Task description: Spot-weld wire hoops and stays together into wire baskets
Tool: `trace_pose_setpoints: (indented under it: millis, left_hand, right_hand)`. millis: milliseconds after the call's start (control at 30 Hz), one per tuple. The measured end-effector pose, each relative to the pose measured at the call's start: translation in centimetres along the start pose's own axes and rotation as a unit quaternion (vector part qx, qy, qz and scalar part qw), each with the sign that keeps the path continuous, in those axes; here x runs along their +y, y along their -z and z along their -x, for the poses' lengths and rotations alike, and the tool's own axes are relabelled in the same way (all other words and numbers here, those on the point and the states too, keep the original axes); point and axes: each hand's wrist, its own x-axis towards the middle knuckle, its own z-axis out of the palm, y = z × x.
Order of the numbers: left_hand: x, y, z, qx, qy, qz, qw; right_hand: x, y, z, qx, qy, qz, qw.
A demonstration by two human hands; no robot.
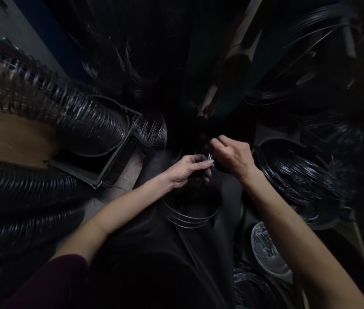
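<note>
Thin wire rings (191, 223) hang over my dark-clothed lap, several loops together. My left hand (186, 169) pinches their upper part between thumb and fingers, where short bright wire stretches show. My right hand (233, 155) is just right of it, its fingers curled in at the foot of a dark machine. Whatever those right fingers grip is hidden in shadow. Right above both hands, a worn metal rod (208, 101) of the machine comes down.
Long rows of wire rings (56, 103) lie at the left, one ending in a grey crate (103, 176). A smaller ring bundle (151, 128) sits beside it. At the right are a tub of wire rings (298, 171) and a bowl (278, 264) of small metal pieces.
</note>
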Motion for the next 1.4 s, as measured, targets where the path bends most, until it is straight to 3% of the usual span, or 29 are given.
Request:
trace_pose_setpoints:
  millis: [167,333,400,500,567,600,667,733,867,933,1000,1100,1233,1333,1400]
  left_hand:
    - [2.0,0.6,-1.0,0.033,-0.074,-0.187,0.979]
    - [2.6,0.4,-0.8,-0.004,-0.075,-0.149,0.986]
    - [2.6,0.8,-0.6,-0.024,-0.068,-0.133,0.988]
    - [2.9,1.8,-0.8,-0.015,-0.072,-0.138,0.988]
    - [3.2,2.5,-1.0,-0.01,-0.064,-0.158,0.985]
    - [3.3,2.8,-1.1,-0.014,-0.06,-0.169,0.984]
    - [3.6,3.2,-1.0,-0.032,-0.055,-0.183,0.981]
    - [3.7,3.4,-0.8,-0.042,-0.06,-0.185,0.98]
    - [3.9,3.6,-0.6,-0.037,-0.068,-0.177,0.981]
    - [4.0,3.6,-0.5,-0.042,-0.076,-0.19,0.978]
    - [3.7,3.7,0.3,-0.034,-0.099,-0.233,0.967]
    - [1.3,4.5,3.8,0.011,-0.172,-0.37,0.913]
    - [-5.7,7.6,9.2,0.019,-0.246,-0.597,0.764]
    - [-9.7,9.5,9.5,0.03,-0.268,-0.668,0.694]
    - [-10.4,9.9,8.0,0.045,-0.305,-0.675,0.671]
  right_hand:
    - [-0.3,0.3,0.4,-0.01,-0.01,-0.028,0.999]
    - [-0.7,0.1,0.4,-0.009,-0.06,-0.175,0.983]
    - [-1.4,0.0,0.8,0.011,-0.109,-0.29,0.951]
    - [-3.5,0.0,2.5,0.045,-0.23,-0.476,0.848]
    - [-5.3,0.1,3.8,0.005,-0.286,-0.554,0.782]
    - [-6.2,0.2,4.4,-0.025,-0.296,-0.573,0.764]
    - [-7.5,0.5,5.1,-0.065,-0.298,-0.582,0.754]
    - [-8.1,0.9,5.1,-0.063,-0.311,-0.581,0.749]
    - [-8.3,1.7,4.3,-0.055,-0.344,-0.628,0.696]
    - [-8.5,1.6,4.0,-0.113,-0.32,-0.656,0.674]
    - [-8.7,1.4,3.7,-0.214,-0.279,-0.651,0.672]
    - [-8.4,1.4,3.1,-0.274,-0.27,-0.629,0.676]
    - [-7.7,2.0,2.3,-0.236,-0.3,-0.673,0.634]
    - [-8.3,2.0,2.2,-0.211,-0.298,-0.695,0.619]
    - [-9.0,1.7,2.5,-0.18,-0.309,-0.7,0.618]
